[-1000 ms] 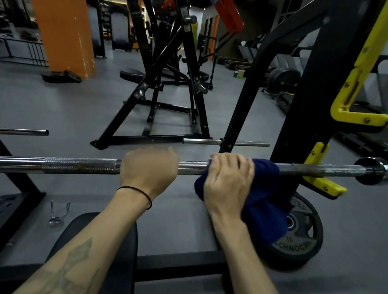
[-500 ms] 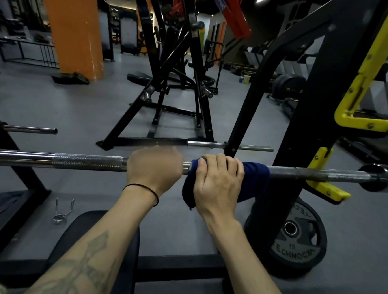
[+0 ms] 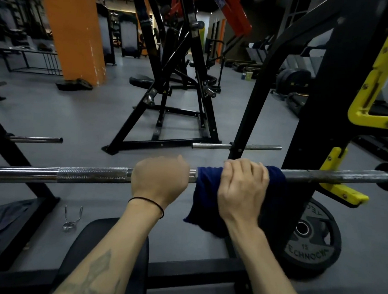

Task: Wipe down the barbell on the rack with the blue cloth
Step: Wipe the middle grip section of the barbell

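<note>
1. A gym with a grey floor (image 3: 87, 116) is seen, black machine frames standing across it.
2. Nearest, a black padded bench (image 3: 112, 244) lies under the forearms; a spring collar (image 3: 72, 218) rests on the floor beside its left edge.
3. The barbell (image 3: 90, 174) is laid level across the rack (image 3: 324, 110), carried at the right by a yellow hook (image 3: 343, 194).
4. The left hand (image 3: 158, 178) is closed around the bare bar, just beside the knurled part.
5. The right hand (image 3: 242, 191) is clenched over the blue cloth (image 3: 205, 193), which is wrapped round the bar, its tail hanging below.
6. A weight plate (image 3: 310, 242) leans at the rack's foot.
7. Farther off, an orange pillar (image 3: 75, 28) is seen at the upper left.
</note>
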A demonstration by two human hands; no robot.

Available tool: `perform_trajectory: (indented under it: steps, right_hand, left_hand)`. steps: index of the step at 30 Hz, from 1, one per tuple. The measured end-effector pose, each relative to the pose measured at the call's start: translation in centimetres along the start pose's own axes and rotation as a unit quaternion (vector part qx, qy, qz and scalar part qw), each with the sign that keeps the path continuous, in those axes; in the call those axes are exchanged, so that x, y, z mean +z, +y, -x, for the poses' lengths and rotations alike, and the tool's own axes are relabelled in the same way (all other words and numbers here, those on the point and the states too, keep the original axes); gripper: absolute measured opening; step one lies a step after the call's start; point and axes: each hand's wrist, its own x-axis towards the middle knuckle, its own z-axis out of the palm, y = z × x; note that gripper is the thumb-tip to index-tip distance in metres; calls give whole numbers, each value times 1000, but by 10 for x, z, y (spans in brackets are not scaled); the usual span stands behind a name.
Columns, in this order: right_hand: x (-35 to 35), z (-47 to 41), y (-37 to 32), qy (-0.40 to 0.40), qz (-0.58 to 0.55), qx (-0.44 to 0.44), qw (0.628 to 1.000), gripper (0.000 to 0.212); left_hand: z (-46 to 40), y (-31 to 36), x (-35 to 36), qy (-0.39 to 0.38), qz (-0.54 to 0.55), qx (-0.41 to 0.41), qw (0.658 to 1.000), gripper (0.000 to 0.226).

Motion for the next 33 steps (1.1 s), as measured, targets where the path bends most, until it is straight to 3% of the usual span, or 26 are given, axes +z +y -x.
perform_trajectory:
  steps: [3,7,10,12,14,17,20,24,27,28,31,33]
  right_hand:
    - [-1,3,-3,-34,-2,-71,997,41]
    - [-22,-15,53,-63,50,-151,985,51]
    - [-30,-15,79,-26,67,-51,996,53]
    - [-18,-12,58,4,45,41,998,47]
    - [-2,-7,17,13,10,69,997,43]
    - [7,10,-26,-26,-28,-47,998,42]
    - [-10,5,-3,-62,-27,-132,989,49]
    - [-25,-11,55,-28,33,-55,998,49]
    - [-6,-8,25,12,15,61,998,42]
    - [0,-5,8,13,-4,60,998,41]
    - [0,3,-12,-47,-50,-102,992,45]
    - [-10,-3,11,-79,-15,-178,981,50]
  left_hand:
    - [-1,-1,-1,-5,5,3,1000,58]
    - [-1,0,-3,-9,15,1,1000,58]
    - [0,0,-2,4,25,-8,1000,58]
    - [-2,0,-1,2,24,-10,1000,57]
    - [-1,0,0,3,24,-11,1000,58]
    - [-1,-1,1,4,22,-4,1000,57]
    - [1,-3,2,6,21,5,1000,58]
    - [2,-3,3,12,27,7,1000,60]
    - [0,-1,2,13,26,8,1000,59]
    - [-1,-1,1,20,28,17,999,58]
    - [-2,-1,0,27,42,86,995,51]
    - [-2,1,-2,3,33,134,990,47]
